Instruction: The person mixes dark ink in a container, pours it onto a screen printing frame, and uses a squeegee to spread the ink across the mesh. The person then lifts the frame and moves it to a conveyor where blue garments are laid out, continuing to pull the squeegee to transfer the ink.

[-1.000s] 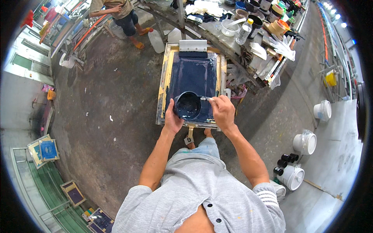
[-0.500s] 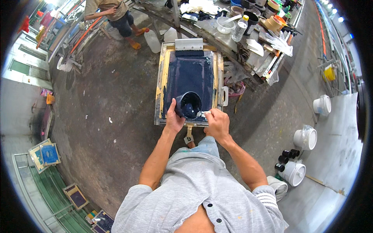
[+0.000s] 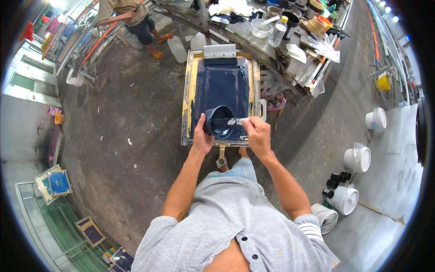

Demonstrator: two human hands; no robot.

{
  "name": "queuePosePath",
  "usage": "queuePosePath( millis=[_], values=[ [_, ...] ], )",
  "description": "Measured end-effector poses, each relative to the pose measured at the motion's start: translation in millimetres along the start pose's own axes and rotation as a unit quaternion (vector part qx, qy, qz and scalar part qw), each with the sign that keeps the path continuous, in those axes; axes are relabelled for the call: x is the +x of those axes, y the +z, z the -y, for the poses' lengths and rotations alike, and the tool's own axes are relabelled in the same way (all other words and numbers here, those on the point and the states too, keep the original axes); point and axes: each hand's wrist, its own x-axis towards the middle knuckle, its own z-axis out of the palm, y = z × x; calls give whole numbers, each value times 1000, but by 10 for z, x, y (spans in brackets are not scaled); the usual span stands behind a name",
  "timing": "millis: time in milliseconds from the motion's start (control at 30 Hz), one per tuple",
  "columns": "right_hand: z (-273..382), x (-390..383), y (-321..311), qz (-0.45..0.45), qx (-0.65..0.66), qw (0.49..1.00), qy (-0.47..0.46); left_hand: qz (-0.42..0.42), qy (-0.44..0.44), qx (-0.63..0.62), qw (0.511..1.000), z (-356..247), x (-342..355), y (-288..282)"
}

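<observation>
My left hand [image 3: 203, 137] is wrapped round the side of a dark tub [image 3: 213, 123], tilted so its open mouth shows wet dark ink inside. Between the fingers of my right hand [image 3: 258, 134] is the pale handle of a spatula [image 3: 236, 121], whose dark-smeared blade reaches into the tub's mouth. Both are held over the near end of a screen printing frame [image 3: 191, 90] with a wooden border and a dark blue mesh [image 3: 222, 86]. A squeegee [image 3: 219, 52] with a light metal holder rests across the frame's far end.
A cluttered workbench [image 3: 253, 47] at the far right bears a clear bottle [image 3: 278, 31], tubs and cloths. Another person [image 3: 131, 20] stands at the far left. White buckets [image 3: 357, 159] line the right side. Smaller screens [image 3: 59, 181] lean at the left.
My right hand has moved up and slightly right with the spatula, which now lies higher across the tub's mouth. My left hand and the tub have barely shifted.
</observation>
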Motion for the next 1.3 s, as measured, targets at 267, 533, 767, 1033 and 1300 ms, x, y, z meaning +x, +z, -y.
queuePosePath(
  millis=[267, 533, 767, 1033, 1300],
  values=[
    [-270, 11, -125, -51, -41, 996, -59, -11, 40, 120, 992, 111, -34, 254],
    [-282, -59, -101, -25, -53, 998, -18, -15, 43, 133, 990, 197, 39, 106],
    [-234, 13, 128, 2, -54, 997, -60, -25, 91, 169, 981, -150, -40, -164],
    [-109, 81, 410, 32, -17, 996, -79, -77, 143, 175, 971, -623, -163, -375],
    [-175, 15, 101, 4, -15, 998, -58, -80, 157, 167, 970, -496, -181, -243]
  ],
)
